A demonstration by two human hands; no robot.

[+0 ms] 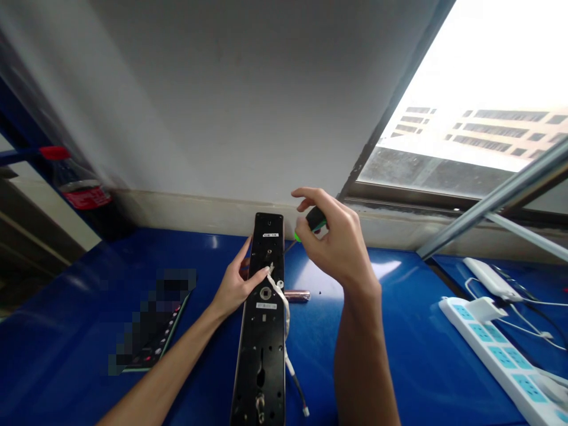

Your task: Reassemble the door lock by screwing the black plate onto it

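A long black door lock panel extends away from me over the blue table, with small white labels, screw holes and a square spindle hole on its face. My left hand grips its left edge, thumb on the face against the end of a white-wrapped cable. That cable runs down the panel's right side to a small white plug. In my right hand, closed and raised to the right of the panel, is a screwdriver with a green and black handle. Its thin shaft points left toward the panel; the tip is hard to see.
A copper-coloured bar juts out from the panel's right side. On the left stand a cola bottle and a pixelated dark item. A white power strip with cables lies right, near a metal frame. A wall rises behind.
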